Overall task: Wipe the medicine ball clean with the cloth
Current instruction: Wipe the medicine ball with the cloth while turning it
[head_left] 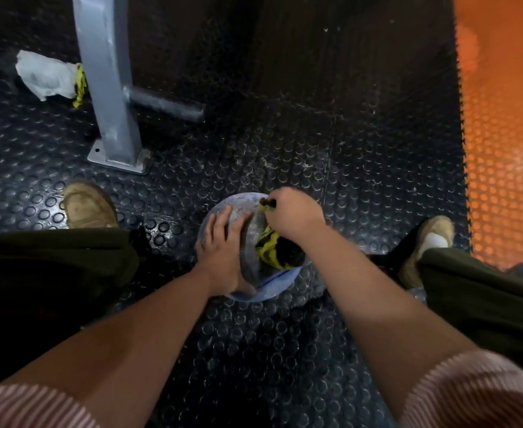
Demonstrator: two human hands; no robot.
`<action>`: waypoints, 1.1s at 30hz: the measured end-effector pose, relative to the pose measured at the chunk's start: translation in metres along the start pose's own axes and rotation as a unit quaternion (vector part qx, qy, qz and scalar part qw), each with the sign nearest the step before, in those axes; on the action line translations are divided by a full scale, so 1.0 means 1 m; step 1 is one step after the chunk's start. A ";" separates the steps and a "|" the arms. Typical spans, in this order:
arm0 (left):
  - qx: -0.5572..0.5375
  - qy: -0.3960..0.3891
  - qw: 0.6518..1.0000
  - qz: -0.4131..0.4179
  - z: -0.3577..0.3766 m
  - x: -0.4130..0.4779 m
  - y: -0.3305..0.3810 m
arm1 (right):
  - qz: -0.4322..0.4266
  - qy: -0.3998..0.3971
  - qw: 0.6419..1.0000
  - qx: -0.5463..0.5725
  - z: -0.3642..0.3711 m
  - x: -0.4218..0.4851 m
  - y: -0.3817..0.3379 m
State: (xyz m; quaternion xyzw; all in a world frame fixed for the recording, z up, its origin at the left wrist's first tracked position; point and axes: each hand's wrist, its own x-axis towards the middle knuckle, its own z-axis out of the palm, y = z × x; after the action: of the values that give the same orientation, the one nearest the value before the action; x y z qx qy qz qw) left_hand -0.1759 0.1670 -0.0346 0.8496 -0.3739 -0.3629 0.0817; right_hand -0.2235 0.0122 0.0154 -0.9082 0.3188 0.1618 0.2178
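the studded floor [254, 350] spread beneath both hands. the medicine ball [241, 208] sat on it under them. the left hand [223, 245] lay flat, fingers spread, likely steadying it. the right hand [294, 214] clutched the yellow-black cloth [269, 245] against the ball's top to scrub.

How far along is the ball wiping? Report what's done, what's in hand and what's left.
Done: the cloth is in hand and on the medicine ball.
In hand: the right hand grips the cloth against the ball's right side, while the left hand rests on its left side, steadying it.
Left: the far top looks dull grey, and the underside sits on the floor, unreached.
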 end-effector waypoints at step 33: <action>0.050 -0.038 0.998 0.009 -0.010 0.001 0.000 | -0.013 0.007 0.999 -0.036 0.000 0.027 -0.011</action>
State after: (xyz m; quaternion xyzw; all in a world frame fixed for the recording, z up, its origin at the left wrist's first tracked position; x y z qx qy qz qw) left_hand -0.1690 0.1645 -0.0283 0.8350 -0.4018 -0.3749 0.0285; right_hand -0.1964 0.0059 0.0064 -0.9204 0.3028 0.1641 0.1850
